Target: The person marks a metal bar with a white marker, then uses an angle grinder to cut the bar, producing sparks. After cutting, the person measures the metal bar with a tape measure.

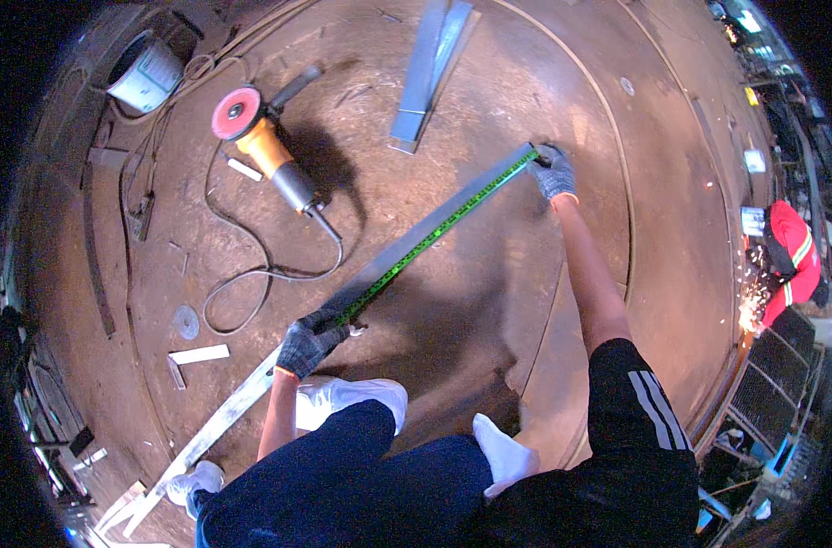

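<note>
Grey-white labelled bucket (147, 75) top left on floor; no other pkgs, signs, screens.

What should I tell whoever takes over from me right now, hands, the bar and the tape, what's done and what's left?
Left hand, gloved, pins the green tape measure against the long flat steel bar partway along it.
Right hand, gloved, holds the tape's far end at the bar's far tip.
The bar lies diagonally on the rusty steel floor plate; the tape is stretched along it.
The angle grinder lies to the left, untouched, beside a can; short steel strips lie beyond.
Done: tape stretched out. No mark or cut visible on the bar yet.
</note>
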`<state>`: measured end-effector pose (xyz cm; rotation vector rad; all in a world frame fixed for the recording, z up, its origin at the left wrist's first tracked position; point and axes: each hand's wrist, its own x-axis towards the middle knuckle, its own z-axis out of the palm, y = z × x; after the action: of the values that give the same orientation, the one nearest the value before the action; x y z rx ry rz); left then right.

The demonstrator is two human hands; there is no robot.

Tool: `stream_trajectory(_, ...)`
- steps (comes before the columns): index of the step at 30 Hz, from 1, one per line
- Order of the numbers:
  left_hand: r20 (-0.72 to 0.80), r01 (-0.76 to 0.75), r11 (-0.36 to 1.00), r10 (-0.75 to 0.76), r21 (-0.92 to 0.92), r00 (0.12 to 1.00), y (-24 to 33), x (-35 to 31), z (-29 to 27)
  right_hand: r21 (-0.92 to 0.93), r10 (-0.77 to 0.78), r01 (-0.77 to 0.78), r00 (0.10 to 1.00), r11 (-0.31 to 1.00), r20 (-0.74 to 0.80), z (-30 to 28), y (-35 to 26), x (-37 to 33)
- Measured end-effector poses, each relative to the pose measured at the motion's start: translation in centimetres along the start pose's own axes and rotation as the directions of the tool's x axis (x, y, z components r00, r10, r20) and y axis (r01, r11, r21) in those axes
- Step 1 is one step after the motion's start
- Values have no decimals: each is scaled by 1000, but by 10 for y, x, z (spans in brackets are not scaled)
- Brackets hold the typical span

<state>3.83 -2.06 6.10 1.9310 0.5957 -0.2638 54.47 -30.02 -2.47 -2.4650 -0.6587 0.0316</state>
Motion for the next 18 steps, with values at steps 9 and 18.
stream_trajectory(9, -13, 310, 938, -316, -158, 949, 6, 8, -10, -32, 49, -47, 997, 998, 53, 1, 11, 7)
stream_trajectory(18, -292, 124, 984, -82, 127, 953, -4, -4, -2, -239, -82, 93, 995, 966, 58, -7, -45, -26)
